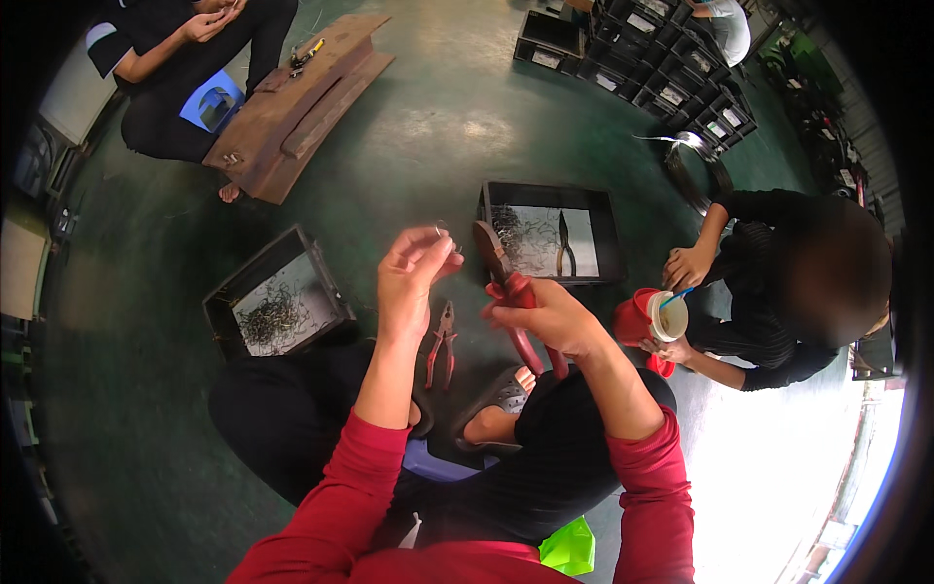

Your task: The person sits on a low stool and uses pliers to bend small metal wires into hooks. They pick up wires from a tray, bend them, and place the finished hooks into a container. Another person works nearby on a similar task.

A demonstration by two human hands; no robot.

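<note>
Between the thumb and fingertips of my left hand [407, 277] is a small bent piece of thin metal wire [443, 230]. My right hand [556, 319] is wrapped round the red handles of a pair of pliers [493, 251], whose dark jaws point up and away from me. The jaws are a short way right of the wire piece and do not touch it. Below my hands, another pair of red-handled pliers [443, 348] lies on the green floor. Beyond the right hand is a black crate [611, 238] holding small wire pieces and dark-handled pliers [565, 243].
Left of my knees sits a tilted black crate [329, 295] with many wire pieces. At right, a co-worker [778, 273] holds a red and white container [642, 316]. Another sits by a rusty brown bench [311, 107]. Stacked black crates [642, 58] and a wire coil [696, 175] stand farther back.
</note>
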